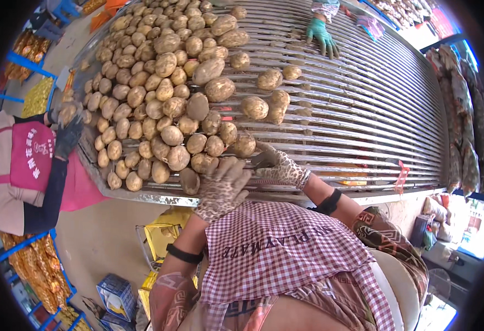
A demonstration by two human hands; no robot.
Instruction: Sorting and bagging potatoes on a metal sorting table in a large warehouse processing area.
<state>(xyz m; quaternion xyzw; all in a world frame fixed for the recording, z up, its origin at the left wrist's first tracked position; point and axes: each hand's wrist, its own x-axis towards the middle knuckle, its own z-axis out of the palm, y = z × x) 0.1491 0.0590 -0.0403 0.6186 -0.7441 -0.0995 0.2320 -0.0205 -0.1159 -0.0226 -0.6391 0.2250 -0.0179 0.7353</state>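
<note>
My left hand (224, 188), in a leopard-print glove with a soiled palm side, lies at the near edge of a potato heap (154, 109). Its fingers are spread over a potato (202, 163), partly covering it. My right hand (282, 166), gloved alike, reaches over the bars with its fingertips beside a single potato (244, 145); any contact there is unclear. Both hands appear to grip nothing. The potatoes rest on a sorting table of parallel metal bars (374, 107). A few loose potatoes, including a pale one (254, 108), lie apart on the bars.
A co-worker's green-gloved hand (323, 38) rests on the far bars. At left, another co-worker's dark-gloved hands (67, 136) hold a potato. A red strip (402, 177) hangs on the bars. Filled net sacks (469, 124) stand right; a blue crate (117, 296) sits below left.
</note>
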